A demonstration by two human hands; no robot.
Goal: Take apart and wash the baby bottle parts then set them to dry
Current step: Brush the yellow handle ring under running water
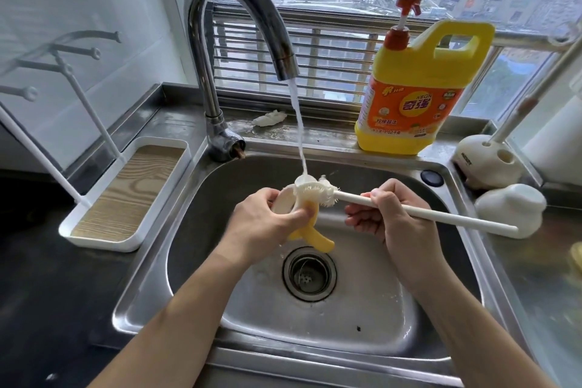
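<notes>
Left hand point(261, 224) pinches the wet, probably slippery bottle collar point(315, 236) by its rim; right hand point(393, 220) grips the brush point(441, 216).

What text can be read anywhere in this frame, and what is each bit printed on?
"奇强": large characters on the orange label of the yellow detergent bottle.
"KEON": small letters just above those characters, on the same label.
"1.02千克": low on that label, only just legible.
Other fine print on the label is too blurred to read.
The dark print on the white brush holder is too small to read.
</notes>
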